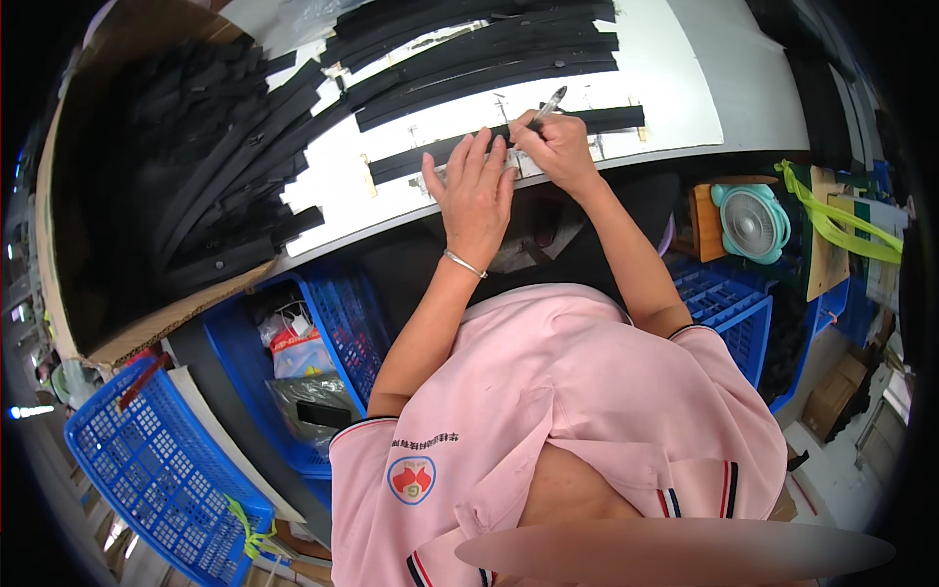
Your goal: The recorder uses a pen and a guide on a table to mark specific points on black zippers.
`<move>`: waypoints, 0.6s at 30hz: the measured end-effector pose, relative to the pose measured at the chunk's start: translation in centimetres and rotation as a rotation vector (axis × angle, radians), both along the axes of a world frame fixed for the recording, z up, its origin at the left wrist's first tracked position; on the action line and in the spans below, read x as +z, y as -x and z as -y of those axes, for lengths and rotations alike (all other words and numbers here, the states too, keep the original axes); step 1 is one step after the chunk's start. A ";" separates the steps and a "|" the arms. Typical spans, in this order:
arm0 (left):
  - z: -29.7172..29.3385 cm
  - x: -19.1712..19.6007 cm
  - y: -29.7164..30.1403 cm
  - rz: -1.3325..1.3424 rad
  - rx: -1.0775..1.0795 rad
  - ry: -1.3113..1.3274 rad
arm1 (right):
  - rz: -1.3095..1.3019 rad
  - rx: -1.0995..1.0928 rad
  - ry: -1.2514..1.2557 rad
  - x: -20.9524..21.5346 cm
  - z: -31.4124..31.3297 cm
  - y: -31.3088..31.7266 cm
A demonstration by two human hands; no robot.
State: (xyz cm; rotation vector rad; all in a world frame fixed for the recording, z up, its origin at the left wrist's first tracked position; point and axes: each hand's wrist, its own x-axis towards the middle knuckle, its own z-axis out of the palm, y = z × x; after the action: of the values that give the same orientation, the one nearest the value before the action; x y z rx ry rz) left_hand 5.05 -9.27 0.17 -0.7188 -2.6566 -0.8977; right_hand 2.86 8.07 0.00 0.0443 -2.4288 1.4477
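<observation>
A black fabric strip [616, 118] lies lengthwise along the near edge of the white table. My left hand [474, 186] rests flat on this strip with its fingers spread. Just to the right, my right hand [559, 149] grips a pen [551, 102], its upper end pointing up and away. The pen's tip is hidden behind my fingers, over the strip. Beyond both hands, several more black strips [489, 68] lie side by side in rows. Small dark marks show on the white surface around the near strip.
A cardboard box [156, 323] heaped with black strips [210, 127] stands at the left. Below the table are blue plastic baskets [161, 470], one holding bags and a dark flat object. A turquoise fan [751, 223] stands at the right, near a yellow-green ribbon [841, 223].
</observation>
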 end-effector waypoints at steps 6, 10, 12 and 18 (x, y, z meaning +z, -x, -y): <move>0.2 0.0 0.0 -0.027 -0.008 0.019 | 0.012 -0.017 0.277 2.3 -2.7 -1.7; 0.3 -0.1 -0.1 -0.021 0.000 0.062 | -0.050 -0.262 0.327 2.7 -6.6 -2.1; 0.2 0.0 -0.2 -0.010 0.003 0.067 | -0.021 -0.323 0.285 2.1 -8.1 -2.0; -1.8 0.9 0.3 -0.013 -0.021 -0.001 | 0.008 -0.280 0.202 0.4 -9.1 -1.8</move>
State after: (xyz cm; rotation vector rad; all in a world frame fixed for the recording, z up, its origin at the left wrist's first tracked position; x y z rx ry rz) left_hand 4.71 -7.46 1.12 -0.7506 -2.6420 -0.8974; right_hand 4.70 17.16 0.39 -0.3330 -2.1763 1.5516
